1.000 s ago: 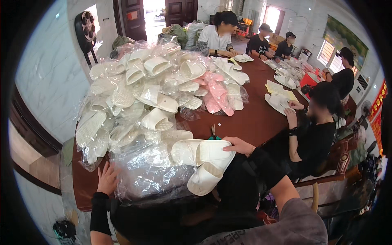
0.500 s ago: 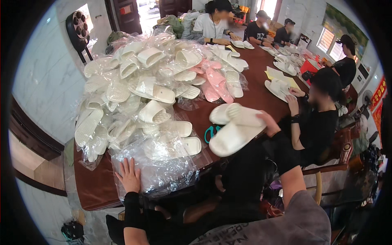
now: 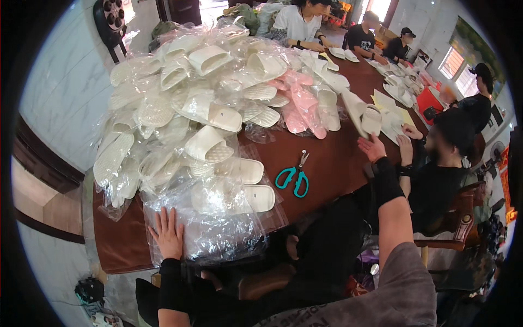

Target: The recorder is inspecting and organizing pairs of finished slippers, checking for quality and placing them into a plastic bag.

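My left hand (image 3: 168, 235) lies flat, fingers spread, on a heap of clear plastic bags (image 3: 218, 240) at the near edge of the brown table (image 3: 332, 163). My right hand (image 3: 373, 147) is stretched out to the right over the table, palm open and fingers apart. A pair of white slippers (image 3: 364, 115) sits tilted just beyond its fingertips, in front of a seated person in black (image 3: 447, 169). Teal-handled scissors (image 3: 294, 177) lie on the table between my hands. Two bagged white slippers (image 3: 245, 185) rest close to the left hand.
A large pile of bagged white slippers (image 3: 185, 92) with some pink ones (image 3: 299, 106) covers the table's left and middle. Several people sit along the far and right sides with more slippers and yellow sheets (image 3: 389, 103). A wooden chair (image 3: 457, 218) stands at the right.
My right hand carried the white slipper pair from the near table edge out to the right and opened off it. My left hand slid a little right along the plastic bags.
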`<action>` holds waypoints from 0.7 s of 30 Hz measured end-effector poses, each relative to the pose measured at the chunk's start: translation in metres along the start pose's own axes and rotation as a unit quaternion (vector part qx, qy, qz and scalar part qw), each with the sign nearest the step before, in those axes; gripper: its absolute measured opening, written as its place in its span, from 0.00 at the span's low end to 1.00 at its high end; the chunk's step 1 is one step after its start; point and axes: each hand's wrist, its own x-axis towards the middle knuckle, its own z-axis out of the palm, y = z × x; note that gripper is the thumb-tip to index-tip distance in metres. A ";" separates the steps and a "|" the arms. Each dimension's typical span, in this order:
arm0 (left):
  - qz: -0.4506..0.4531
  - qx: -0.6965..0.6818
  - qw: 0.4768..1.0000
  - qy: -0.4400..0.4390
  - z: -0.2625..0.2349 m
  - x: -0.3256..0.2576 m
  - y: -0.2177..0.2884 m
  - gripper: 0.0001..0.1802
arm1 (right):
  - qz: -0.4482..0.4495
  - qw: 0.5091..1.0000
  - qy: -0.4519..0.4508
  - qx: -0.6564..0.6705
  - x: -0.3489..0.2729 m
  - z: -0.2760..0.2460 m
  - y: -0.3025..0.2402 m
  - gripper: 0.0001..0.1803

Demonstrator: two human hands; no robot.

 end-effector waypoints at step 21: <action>-0.001 0.004 1.000 -0.020 -0.003 0.000 0.002 0.33 | -0.389 0.885 0.078 -0.245 0.011 0.149 -0.044 0.14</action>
